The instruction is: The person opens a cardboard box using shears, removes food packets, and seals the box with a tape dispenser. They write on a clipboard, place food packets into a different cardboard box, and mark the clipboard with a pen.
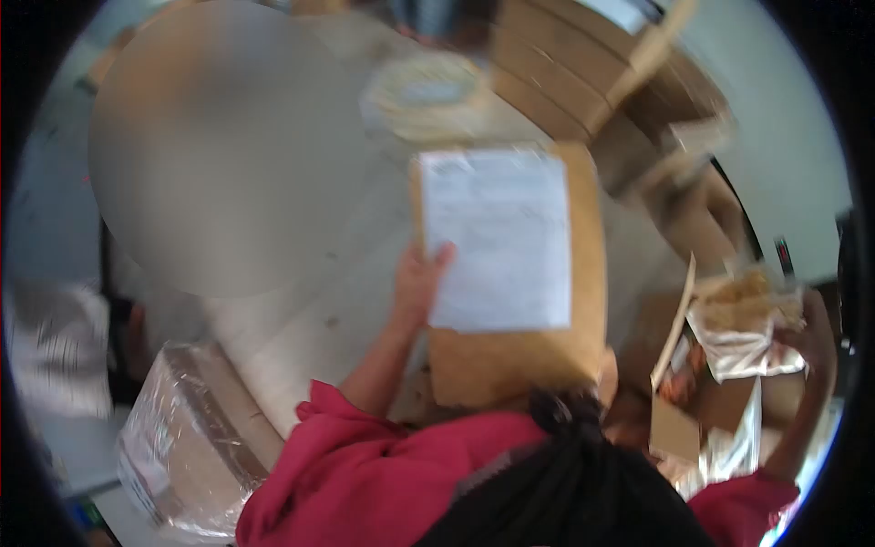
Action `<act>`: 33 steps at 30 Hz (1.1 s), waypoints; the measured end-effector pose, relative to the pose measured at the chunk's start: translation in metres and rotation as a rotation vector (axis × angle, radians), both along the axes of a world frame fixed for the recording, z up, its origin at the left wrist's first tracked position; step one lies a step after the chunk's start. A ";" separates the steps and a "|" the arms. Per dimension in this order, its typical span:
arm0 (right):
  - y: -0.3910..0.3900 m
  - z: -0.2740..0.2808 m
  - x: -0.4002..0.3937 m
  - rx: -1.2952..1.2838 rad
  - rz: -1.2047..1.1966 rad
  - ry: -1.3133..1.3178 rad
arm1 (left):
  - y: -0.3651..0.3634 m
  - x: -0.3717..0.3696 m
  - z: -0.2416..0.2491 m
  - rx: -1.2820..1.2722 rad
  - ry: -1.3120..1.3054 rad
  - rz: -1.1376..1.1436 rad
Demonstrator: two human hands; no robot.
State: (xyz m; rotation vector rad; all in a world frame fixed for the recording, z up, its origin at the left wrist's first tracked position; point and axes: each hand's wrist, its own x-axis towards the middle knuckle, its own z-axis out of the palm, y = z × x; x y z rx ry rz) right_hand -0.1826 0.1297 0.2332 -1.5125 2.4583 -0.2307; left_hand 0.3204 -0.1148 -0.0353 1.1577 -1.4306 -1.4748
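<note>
My left hand (421,281) grips the left edge of a brown clipboard (515,360), its thumb lying over a white printed sheet (499,242). The board is held out in front of my body, and motion blur makes the print unreadable. Over to the right, my right hand (808,330) is closed on a clear and white plastic packet (743,319) with yellowish-brown contents. That packet is above an open cardboard box (676,428), in which orange-coloured items and other plastic packaging show.
A plastic-wrapped carton (196,438) stands at lower left, near a white sack (59,351). Stacked brown cartons (556,68) line the upper right. A round pale roll or bundle (427,96) lies on the grey floor (365,219). A large blurred patch hides the upper left.
</note>
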 end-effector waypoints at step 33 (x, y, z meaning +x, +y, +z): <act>-0.104 -0.300 0.127 -0.761 -0.594 -1.234 | 0.034 -0.036 0.029 0.166 0.062 -0.016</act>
